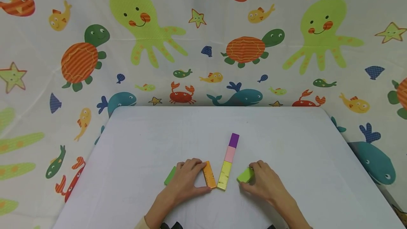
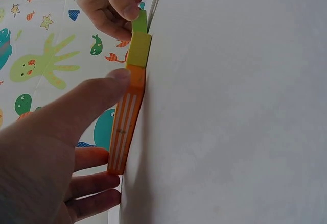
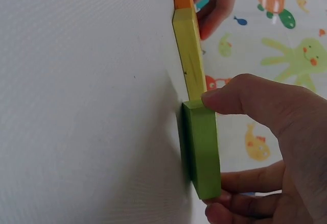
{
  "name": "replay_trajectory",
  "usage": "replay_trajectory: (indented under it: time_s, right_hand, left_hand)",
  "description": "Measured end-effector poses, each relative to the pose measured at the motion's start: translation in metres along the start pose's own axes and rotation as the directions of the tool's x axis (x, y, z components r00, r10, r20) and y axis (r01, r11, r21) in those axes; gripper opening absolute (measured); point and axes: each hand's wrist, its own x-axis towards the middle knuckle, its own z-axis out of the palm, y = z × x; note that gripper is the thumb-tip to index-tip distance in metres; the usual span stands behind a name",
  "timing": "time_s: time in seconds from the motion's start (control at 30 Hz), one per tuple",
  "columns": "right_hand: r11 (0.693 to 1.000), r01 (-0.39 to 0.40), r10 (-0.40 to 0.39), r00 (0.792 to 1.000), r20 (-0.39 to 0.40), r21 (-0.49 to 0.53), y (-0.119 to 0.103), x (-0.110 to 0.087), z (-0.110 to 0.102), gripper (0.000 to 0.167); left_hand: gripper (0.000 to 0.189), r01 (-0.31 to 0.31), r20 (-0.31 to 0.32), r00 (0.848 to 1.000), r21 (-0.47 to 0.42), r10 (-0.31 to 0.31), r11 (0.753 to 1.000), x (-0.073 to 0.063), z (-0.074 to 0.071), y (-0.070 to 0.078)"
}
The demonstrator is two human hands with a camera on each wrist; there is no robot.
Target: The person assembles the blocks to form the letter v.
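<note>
- The left hand [image 1: 186,177], in the lower middle of the head view, pinches the long orange block [image 1: 209,175] by its two ends—thumb at the near end, fingers at the far end.
- The right hand [image 1: 265,183], lower and right of the centre, holds the light green block [image 1: 245,175] between thumb and fingers.
- Between the hands, the yellow block [image 1: 224,176], the pink block [image 1: 230,154] and the purple block [image 1: 234,140] form one slanting row, with purple at the top.
- The near ends of orange and yellow are very close; I cannot tell if they touch.
- A darker green block [image 1: 170,176] lies left of the left hand—partly hidden by it.
- All is on a white table [image 1: 286,133].
</note>
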Motion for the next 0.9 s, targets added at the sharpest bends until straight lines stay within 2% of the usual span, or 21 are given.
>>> replay_trajectory:
  time_s: [0.37, 0.53, 0.7, 0.9]
  right_hand:
    - [0.999, 0.031, -0.031, 1.000, 0.001, -0.037, 0.002, 0.001, 0.000, 0.058]
    - [0.999, 0.031, -0.031, 1.000, -0.001, -0.044, 0.002, 0.003, -0.002, 0.058]
    - [0.997, 0.047, -0.049, 0.998, -0.030, -0.059, -0.001, 0.009, -0.007, 0.060]
    - [0.996, 0.057, -0.059, 0.998, -0.030, -0.062, -0.009, 0.019, -0.012, 0.061]
  left_hand:
    - [0.080, 0.013, 0.027, 1.000, -0.007, -0.013, 1.000, 0.001, -0.001, 0.000]
    - [0.080, 0.000, 0.012, 1.000, 0.003, 0.000, 1.000, 0.000, 0.000, -0.001]
    - [0.078, -0.012, -0.006, 1.000, 0.012, 0.012, 1.000, 0.000, 0.000, -0.001]
    - [0.080, 0.005, 0.021, 1.000, 0.003, -0.006, 1.000, 0.000, -0.001, 0.000]
